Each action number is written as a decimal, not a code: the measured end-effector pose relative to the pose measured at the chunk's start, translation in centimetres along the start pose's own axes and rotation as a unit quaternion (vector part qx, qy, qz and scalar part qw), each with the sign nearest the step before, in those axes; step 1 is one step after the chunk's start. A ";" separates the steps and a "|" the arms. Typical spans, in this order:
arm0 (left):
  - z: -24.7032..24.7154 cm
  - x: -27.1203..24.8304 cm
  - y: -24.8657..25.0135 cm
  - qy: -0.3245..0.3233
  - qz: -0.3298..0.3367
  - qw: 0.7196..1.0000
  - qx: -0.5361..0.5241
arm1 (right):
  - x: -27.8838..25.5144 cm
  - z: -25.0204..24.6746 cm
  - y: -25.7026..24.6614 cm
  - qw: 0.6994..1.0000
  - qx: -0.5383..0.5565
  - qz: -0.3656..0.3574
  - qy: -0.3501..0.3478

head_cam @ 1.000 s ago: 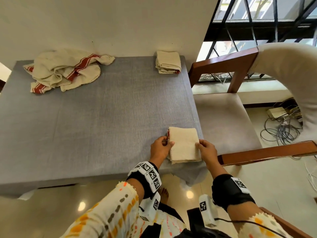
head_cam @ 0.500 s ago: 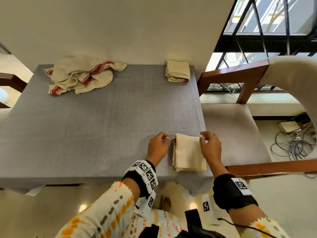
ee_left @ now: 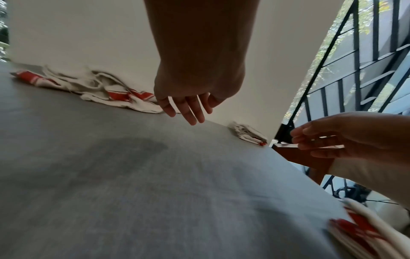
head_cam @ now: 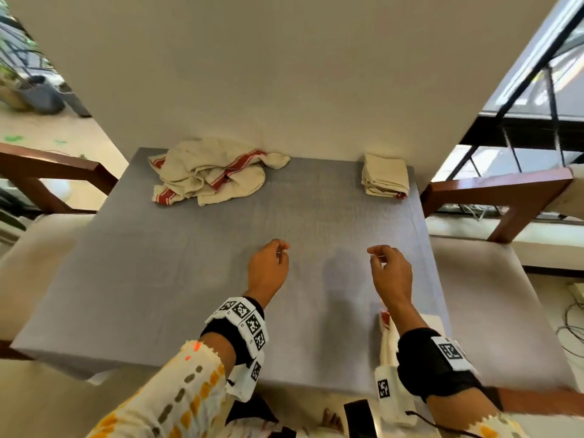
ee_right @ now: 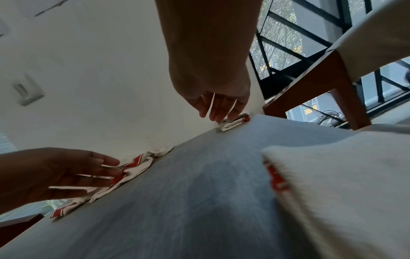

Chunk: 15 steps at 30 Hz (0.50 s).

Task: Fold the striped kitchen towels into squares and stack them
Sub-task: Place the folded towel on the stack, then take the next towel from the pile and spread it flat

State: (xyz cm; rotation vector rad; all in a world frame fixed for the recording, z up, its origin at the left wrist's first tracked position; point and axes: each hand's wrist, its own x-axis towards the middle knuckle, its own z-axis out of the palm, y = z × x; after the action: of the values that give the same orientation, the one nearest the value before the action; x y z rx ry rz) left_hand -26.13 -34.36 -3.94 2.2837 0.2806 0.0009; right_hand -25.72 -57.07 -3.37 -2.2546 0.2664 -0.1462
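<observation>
My left hand and right hand hover over the middle of the grey table, both empty with loosely curled fingers. A folded cream towel with a red stripe lies at the near right edge, mostly hidden under my right forearm; it fills the lower right of the right wrist view. A crumpled pile of red-striped towels sits at the back left. A small stack of folded towels sits at the back right against the wall. The left wrist view shows my left hand's straight fingers hanging above the cloth.
Wooden-armed chairs with cream cushions flank the table, one on the right and one on the left. A plain wall closes the far edge. Cables lie on the floor at right.
Both hands have let go of the folded towel and moved forward over the table's middle. The towel stays at the near right edge, and the head view has shifted forward.
</observation>
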 end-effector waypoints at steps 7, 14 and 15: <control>-9.0 7.0 -7.6 0.053 -0.032 0.996 0.062 | 3.6 8.1 -6.8 0.999 -0.012 -0.016 -0.036; -15.5 12.7 -12.8 0.077 -0.064 0.992 0.074 | 7.2 16.9 -13.7 0.997 -0.003 -0.049 -0.057; -16.1 13.4 -13.4 0.077 -0.066 0.992 0.076 | 7.7 18.0 -14.6 0.997 -0.003 -0.053 -0.060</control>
State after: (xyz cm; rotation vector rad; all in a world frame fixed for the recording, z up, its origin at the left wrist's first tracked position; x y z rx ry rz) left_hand -17.22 -11.12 -4.34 2.4150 0.5285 0.0904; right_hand -12.72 -36.41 -3.57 -2.2748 0.0847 -0.0655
